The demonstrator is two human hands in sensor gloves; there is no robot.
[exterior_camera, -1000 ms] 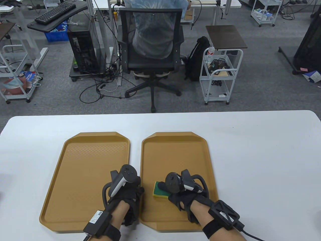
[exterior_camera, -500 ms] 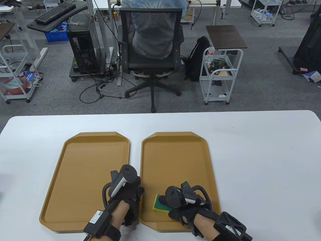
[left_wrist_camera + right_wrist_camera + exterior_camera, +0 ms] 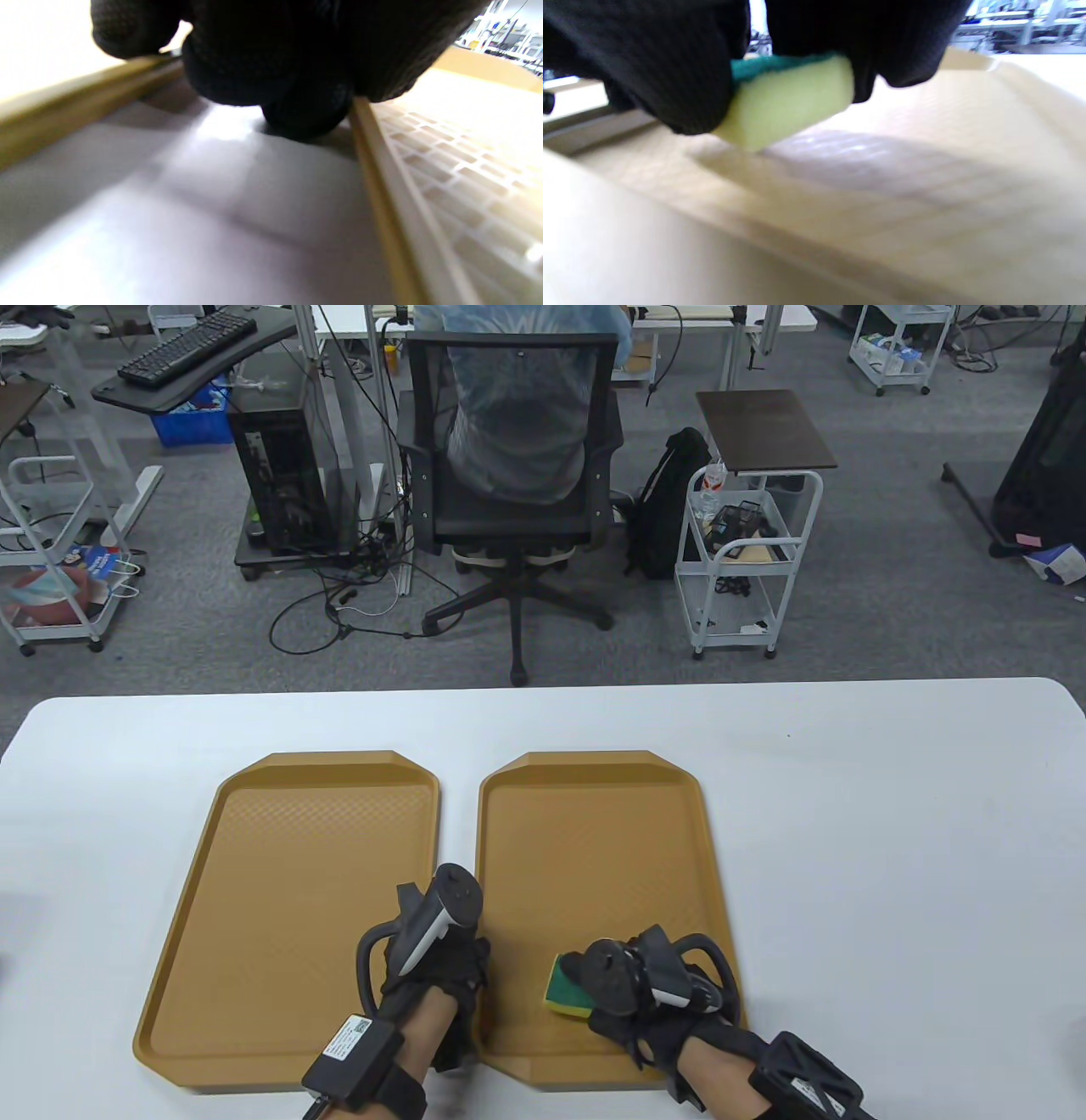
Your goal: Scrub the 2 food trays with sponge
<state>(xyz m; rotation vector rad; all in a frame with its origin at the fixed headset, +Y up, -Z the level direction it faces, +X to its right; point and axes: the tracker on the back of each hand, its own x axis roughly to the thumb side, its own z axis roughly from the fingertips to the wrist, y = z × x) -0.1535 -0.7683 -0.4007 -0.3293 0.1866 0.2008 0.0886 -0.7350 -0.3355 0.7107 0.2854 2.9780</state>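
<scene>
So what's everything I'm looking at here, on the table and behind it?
food trays: 2, tan, side by side on the table; left tray, right tray
sponge: 1, yellow with green top, on the right tray's near part
table: 1, white, under the trays
office chair: 1, black, beyond the table, a person seated in it
rolling cart: 1, white, right of the chair
backpack: 1, black, on the floor between chair and cart
keyboard: 1, black, far left desk
left hand: black glove, between the two trays
right hand: black glove, fingers gripping the sponge
</scene>
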